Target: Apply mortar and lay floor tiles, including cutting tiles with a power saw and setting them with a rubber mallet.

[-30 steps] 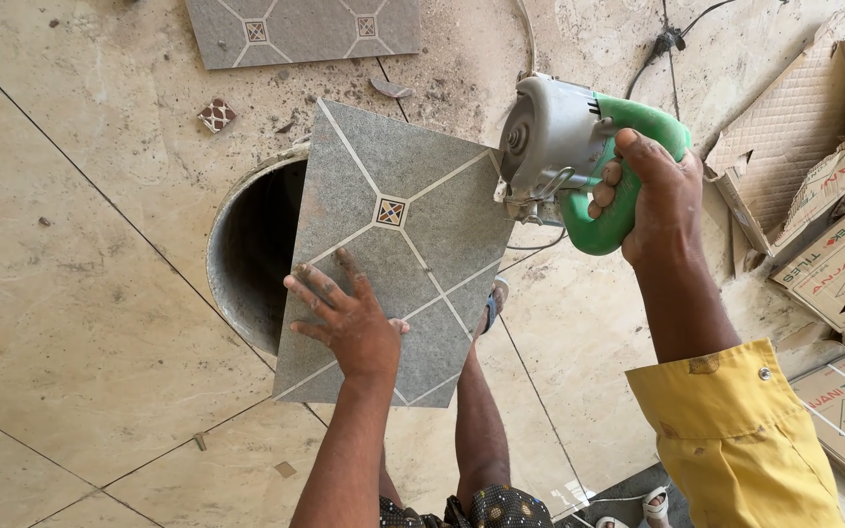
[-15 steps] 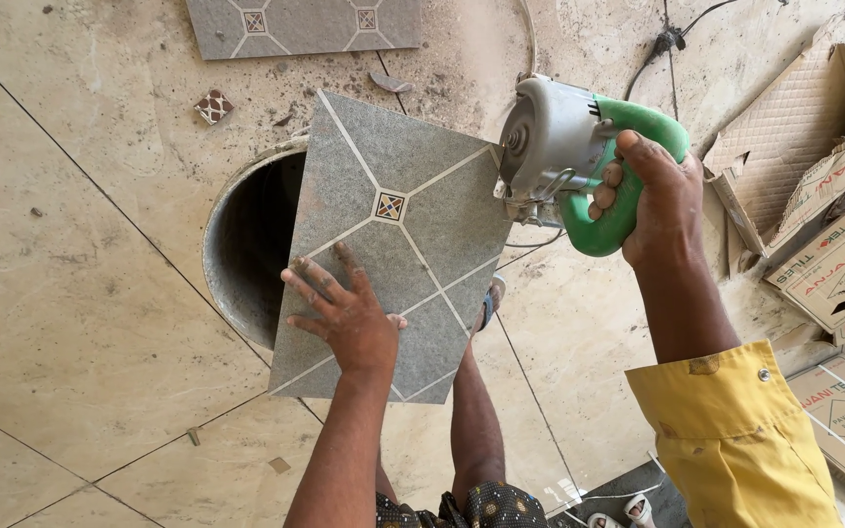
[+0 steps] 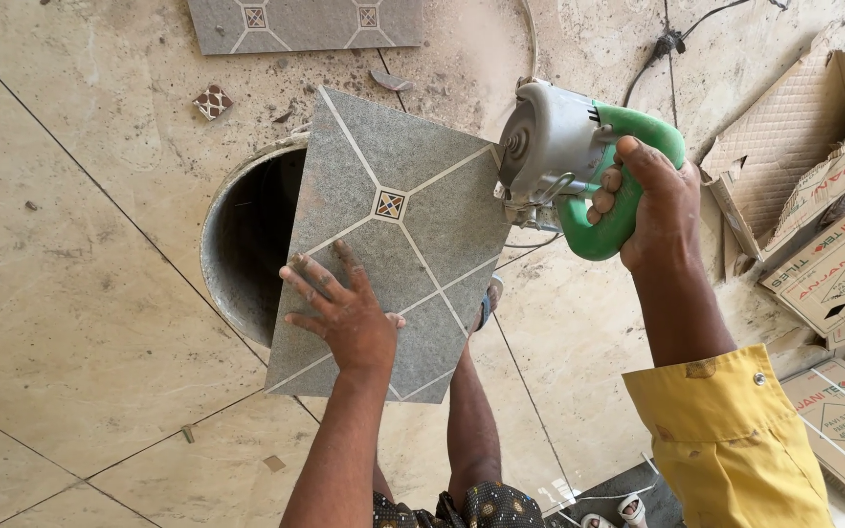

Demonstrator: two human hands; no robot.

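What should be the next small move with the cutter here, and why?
Probably ease the cutter into the tile's right edge. The right hand holds it at that edge, and the left hand presses the tile flat over the bucket.

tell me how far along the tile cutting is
Done: no cut line shows in the grey patterned tile, which looks whole. In hand: the left hand presses it flat over the round bucket; the right hand holds the green cutter at its right edge. Left: the whole cut.
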